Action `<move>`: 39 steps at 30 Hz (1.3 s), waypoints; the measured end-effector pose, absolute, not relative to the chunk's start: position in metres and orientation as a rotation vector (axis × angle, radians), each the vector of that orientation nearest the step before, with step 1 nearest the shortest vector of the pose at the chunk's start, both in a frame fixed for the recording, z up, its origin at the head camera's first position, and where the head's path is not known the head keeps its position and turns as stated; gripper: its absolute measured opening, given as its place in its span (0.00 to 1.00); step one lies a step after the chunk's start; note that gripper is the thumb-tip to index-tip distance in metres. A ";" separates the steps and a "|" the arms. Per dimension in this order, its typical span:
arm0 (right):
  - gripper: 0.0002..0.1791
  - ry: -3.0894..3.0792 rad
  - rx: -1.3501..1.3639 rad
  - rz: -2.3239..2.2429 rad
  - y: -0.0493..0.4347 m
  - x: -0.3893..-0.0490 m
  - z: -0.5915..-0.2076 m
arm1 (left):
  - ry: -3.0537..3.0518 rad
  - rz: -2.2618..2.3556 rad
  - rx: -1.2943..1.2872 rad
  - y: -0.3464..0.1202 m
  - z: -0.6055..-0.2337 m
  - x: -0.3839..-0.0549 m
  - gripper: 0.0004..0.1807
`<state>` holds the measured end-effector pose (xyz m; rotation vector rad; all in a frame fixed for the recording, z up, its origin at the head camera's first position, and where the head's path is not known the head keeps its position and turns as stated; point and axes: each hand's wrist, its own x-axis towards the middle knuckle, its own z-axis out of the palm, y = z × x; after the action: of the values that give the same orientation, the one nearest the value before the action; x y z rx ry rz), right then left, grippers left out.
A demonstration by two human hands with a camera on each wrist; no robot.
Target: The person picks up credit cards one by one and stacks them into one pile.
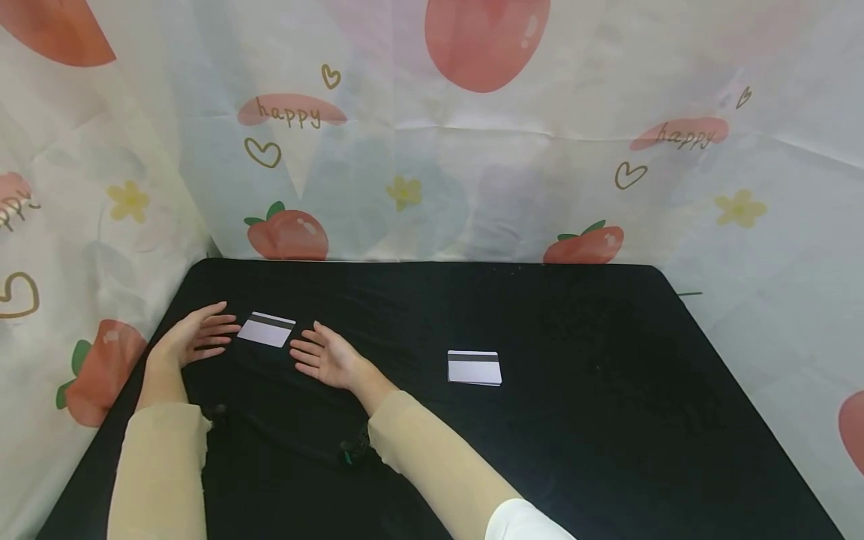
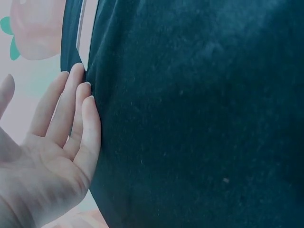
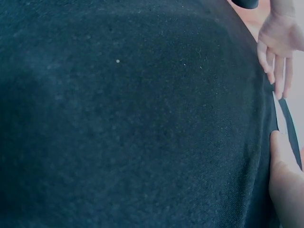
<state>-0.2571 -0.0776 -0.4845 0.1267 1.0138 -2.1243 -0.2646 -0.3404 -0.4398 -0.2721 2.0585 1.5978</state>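
On the black cloth, a white card with a dark stripe lies flat at the left, between two hands. My left hand is at its left side, fingers extended and spread, fingertips right at the card's edge. From the right, my right hand has its straight fingers pointing toward the same card, a small gap apart from it. Neither hand grips anything. In the left wrist view, the left hand shows its palm, and the card appears as a thin strip beyond the fingertips. The right wrist view shows the right hand at the lower right.
Farther right lies a small stack of white striped cards, its edges slightly offset. The black-covered table is bordered by a fruit-patterned curtain at the back and sides.
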 end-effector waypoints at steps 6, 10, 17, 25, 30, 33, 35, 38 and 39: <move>0.34 0.987 0.111 -2.123 -0.076 -0.257 -0.486 | 2.038 1.608 -0.275 -0.338 -0.442 -0.267 0.47; 0.34 0.974 0.104 -2.120 -0.076 -0.256 -0.486 | 2.036 1.585 -0.246 -0.334 -0.440 -0.265 0.47; 0.34 0.950 0.107 -2.136 -0.075 -0.255 -0.488 | 1.894 1.742 -0.308 -0.333 -0.439 -0.263 0.43; 0.34 0.936 0.093 -2.151 -0.073 -0.254 -0.488 | 1.868 1.820 -0.343 -0.332 -0.445 -0.263 0.33; 0.34 0.925 0.085 -2.161 -0.073 -0.254 -0.488 | 1.828 1.869 -0.355 -0.333 -0.448 -0.263 0.14; 0.34 0.919 0.084 -2.167 -0.072 -0.253 -0.489 | 1.835 1.863 -0.330 -0.332 -0.449 -0.264 0.08; 0.34 0.914 0.086 -2.171 -0.072 -0.254 -0.490 | 1.860 1.837 -0.307 -0.331 -0.450 -0.265 0.07; 0.34 0.906 0.089 -2.177 -0.071 -0.254 -0.491 | 1.903 1.789 -0.261 -0.329 -0.451 -0.266 0.10; 0.34 0.903 0.088 -2.179 -0.071 -0.254 -0.491 | 1.916 1.774 -0.250 -0.328 -0.451 -0.266 0.13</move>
<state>-0.2535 -0.0709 -0.4908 0.0883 0.9031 -2.1793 -0.2662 -0.3284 -0.4510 -0.2499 1.9158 1.7738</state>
